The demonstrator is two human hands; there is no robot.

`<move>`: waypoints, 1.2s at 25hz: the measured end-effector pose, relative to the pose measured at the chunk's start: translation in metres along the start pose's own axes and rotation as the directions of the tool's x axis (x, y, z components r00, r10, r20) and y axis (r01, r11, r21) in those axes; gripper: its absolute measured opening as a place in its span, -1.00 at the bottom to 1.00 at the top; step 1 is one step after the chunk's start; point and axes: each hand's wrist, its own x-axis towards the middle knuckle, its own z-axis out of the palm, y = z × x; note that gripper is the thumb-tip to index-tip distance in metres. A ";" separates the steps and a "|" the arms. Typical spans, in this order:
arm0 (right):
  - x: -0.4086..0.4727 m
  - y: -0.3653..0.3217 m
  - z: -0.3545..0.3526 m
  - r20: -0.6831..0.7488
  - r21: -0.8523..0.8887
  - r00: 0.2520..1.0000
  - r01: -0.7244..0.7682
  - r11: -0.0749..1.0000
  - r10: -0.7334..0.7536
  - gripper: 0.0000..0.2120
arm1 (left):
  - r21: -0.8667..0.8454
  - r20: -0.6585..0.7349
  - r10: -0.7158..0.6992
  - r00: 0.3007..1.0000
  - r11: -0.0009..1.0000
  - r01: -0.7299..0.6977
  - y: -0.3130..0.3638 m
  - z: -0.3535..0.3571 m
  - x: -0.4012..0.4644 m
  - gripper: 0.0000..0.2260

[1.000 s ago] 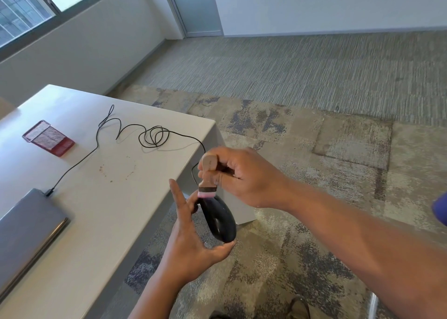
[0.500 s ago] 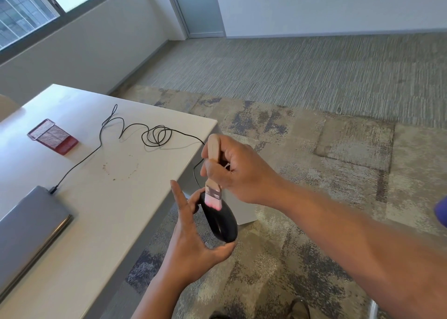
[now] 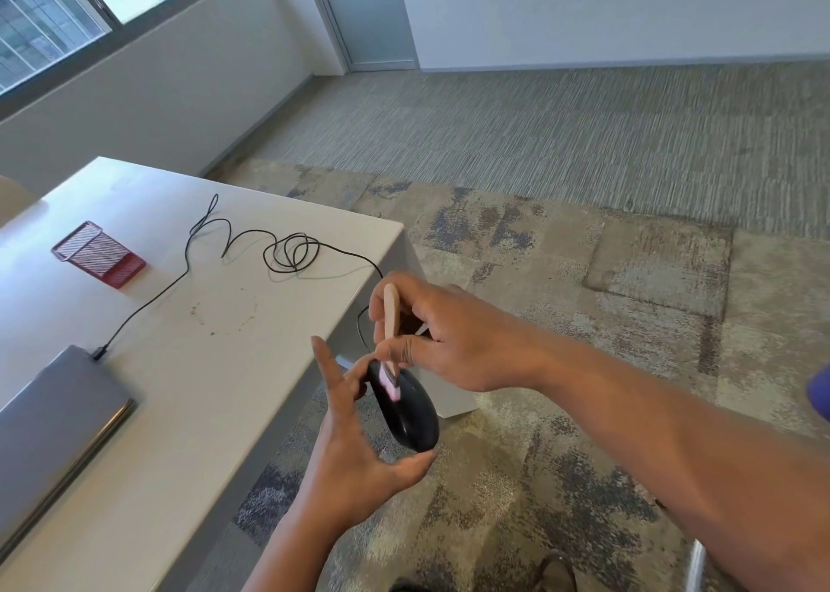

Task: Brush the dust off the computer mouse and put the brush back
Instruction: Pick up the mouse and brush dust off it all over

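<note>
Fingers (image 3: 395,351) hide brush (image 3: 390,322) ferrule; mouse (image 3: 404,412) front obscured.

— How do my hands sit?
— My left hand (image 3: 355,448) rises from the near edge, palm open, forefinger pointing up, thumb and middle finger pinching the mouse (image 3: 404,407). My right hand (image 3: 444,340) reaches in from the right, forearm bare, fingers curled tight round the brush (image 3: 390,335).

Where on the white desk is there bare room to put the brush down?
Bare desk lies between the closed grey laptop and the near right edge. It is crowded farther back: coiled black cable, red mesh tray. Brown specks mark the middle.
</note>
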 end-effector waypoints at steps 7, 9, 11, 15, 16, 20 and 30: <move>0.006 -0.001 -0.003 -0.016 0.000 1.000 0.020 1.000 -0.020 -0.83 | 0.030 0.039 0.025 0.999 0.999 -0.026 0.001 0.002 0.006 0.48; 0.007 -0.001 -0.002 -0.042 -0.011 0.999 0.030 1.000 -0.030 -0.83 | 0.040 0.035 0.038 0.999 0.998 -0.039 0.001 0.001 0.008 0.42; 0.008 0.000 -0.003 -0.026 -0.029 0.999 0.022 0.999 -0.023 -0.84 | 0.042 0.032 0.045 0.998 0.998 -0.046 0.001 0.000 0.009 0.38; 0.009 0.003 -0.008 0.102 0.090 0.993 -0.072 0.993 0.063 -0.82 | 0.021 0.027 0.022 0.999 1.000 -0.023 -0.005 0.001 0.011 0.49; 0.009 0.003 -0.008 0.097 0.095 0.994 -0.064 0.993 0.054 -0.82 | 0.021 0.027 0.021 0.999 1.000 -0.021 -0.006 0.002 0.011 0.49; 0.012 0.008 -0.001 -0.074 0.013 0.997 0.039 0.999 -0.038 -0.85 | 0.028 0.015 0.045 0.999 0.999 -0.046 -0.003 0.001 0.012 0.42; 0.009 0.014 -0.010 0.095 0.183 0.994 -0.076 0.980 0.059 -0.84 | 0.036 0.021 0.033 0.999 0.999 -0.034 -0.003 0.001 0.013 0.45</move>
